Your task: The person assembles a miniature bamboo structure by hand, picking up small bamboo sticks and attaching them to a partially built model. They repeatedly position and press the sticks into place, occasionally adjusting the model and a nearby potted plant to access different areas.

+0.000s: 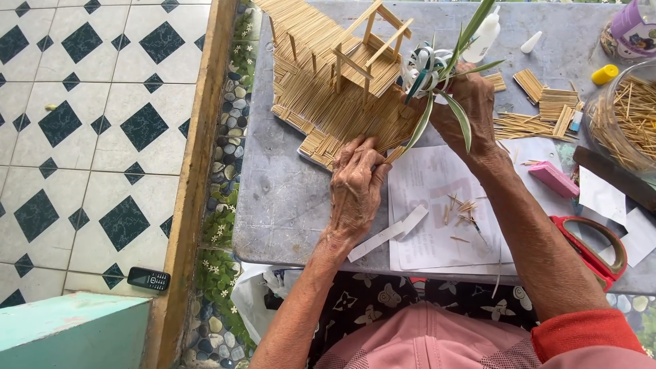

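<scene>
Left hand (357, 183) pressed, fingers curled, on near edge of pale toothpick-built model house on stepped base (342, 89), steadying it on grey bench (287, 205). Right hand (465, 102) grips green-and-white leafy sprig (437, 89) at house's right side; sprig's long axis runs near-left to far-right, leaf tips both ways.

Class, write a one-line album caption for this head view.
Left hand steadies a toothpick model house while right hand holds a leafy sprig beside it.

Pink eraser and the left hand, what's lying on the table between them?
In the head view, white paper sheets with loose toothpicks lie between pink eraser and left hand.
</scene>
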